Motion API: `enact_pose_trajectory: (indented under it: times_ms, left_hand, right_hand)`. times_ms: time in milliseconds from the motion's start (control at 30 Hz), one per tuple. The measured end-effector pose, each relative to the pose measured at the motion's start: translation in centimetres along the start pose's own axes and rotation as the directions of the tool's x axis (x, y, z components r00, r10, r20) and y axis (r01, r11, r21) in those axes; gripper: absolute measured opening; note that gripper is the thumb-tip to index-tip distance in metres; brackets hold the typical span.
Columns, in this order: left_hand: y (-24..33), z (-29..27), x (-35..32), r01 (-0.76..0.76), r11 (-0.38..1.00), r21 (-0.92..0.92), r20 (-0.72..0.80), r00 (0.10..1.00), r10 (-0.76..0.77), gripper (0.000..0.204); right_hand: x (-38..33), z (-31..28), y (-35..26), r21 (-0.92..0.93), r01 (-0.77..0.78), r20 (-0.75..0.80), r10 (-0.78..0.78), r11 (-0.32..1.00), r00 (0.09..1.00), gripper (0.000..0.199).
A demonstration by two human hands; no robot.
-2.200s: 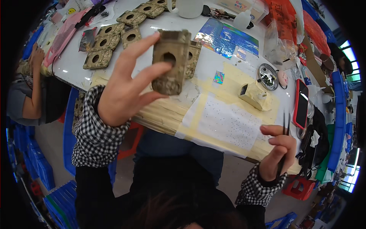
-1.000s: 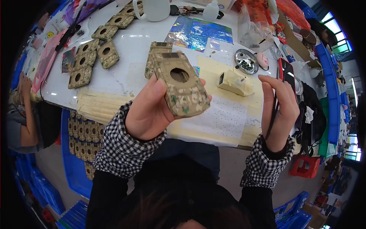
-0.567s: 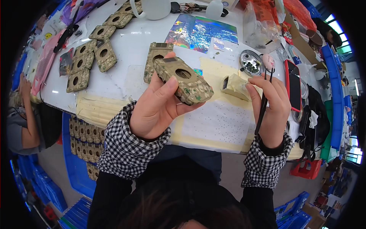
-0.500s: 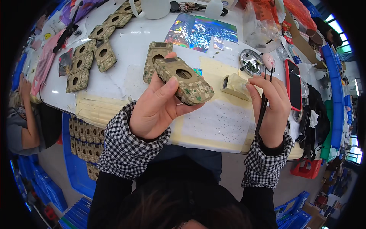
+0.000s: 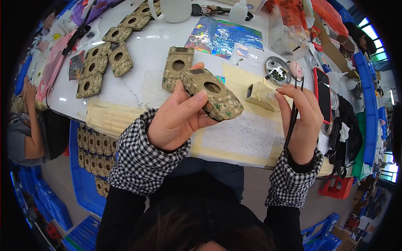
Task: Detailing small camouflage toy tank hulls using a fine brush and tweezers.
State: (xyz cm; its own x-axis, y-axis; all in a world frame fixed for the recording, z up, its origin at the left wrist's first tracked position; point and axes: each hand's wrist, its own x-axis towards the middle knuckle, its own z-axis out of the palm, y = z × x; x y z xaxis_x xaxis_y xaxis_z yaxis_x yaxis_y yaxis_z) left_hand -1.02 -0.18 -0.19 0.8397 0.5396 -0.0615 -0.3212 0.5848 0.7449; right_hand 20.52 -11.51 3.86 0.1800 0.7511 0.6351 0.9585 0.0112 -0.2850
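My left hand [image 5: 173, 123] grips a camouflage-patterned toy tank hull [image 5: 228, 100], thumb on top and fingers beneath, tilted above the table. A round hole opens in its upper face. Just behind it a similar hull [image 5: 178, 62] lies on the table. In my right hand [image 5: 305, 123] is a pair of black tweezers [image 5: 292, 125], lying along the palm with the tips pointing away from me. Thumb and forefinger come close together; anything tiny between them is too small to make out. Beside these fingertips sits a tape-wrapped block [image 5: 261, 96] with a dark end.
More camouflage hulls [image 5: 119, 58] stand at the left. A round metal dish [image 5: 277, 71] of small dark bits and a red-cased phone [image 5: 322, 94] are at the right. Shiny sheets [image 5: 226, 35] lie behind. Below the table is a blue crate [image 5: 90, 196]; another person's arm [image 5: 33, 134] shows at far left.
My left hand has shifted slightly right and toward me with the hull. My right hand keeps the tweezers and has barely moved. The whole view has shifted a little.
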Motion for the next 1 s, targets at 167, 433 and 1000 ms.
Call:
enact_pose_trajectory:
  times_ms: [167,433,1000]
  left_hand:
    - [0.0,-0.2,-0.1,0.048,0.999,0.012,0.021,0.999,-0.048,0.061]
    - [0.2,0.6,-0.5,0.067,0.997,-0.042,0.036,0.997,-0.065,0.064]
    - [0.1,0.5,-0.5,0.071,0.997,-0.039,0.060,0.996,-0.068,0.068]
  right_hand:
    - [0.4,-1.3,-1.5,0.001,0.066,-0.204,-0.064,0.998,0.977,0.017]
    - [-0.7,1.2,-3.6,0.730,-0.003,-0.018,0.023,0.684,1.000,0.013]
    - [-0.4,2.3,-4.3,0.771,-0.069,0.063,0.033,0.633,0.997,0.009]
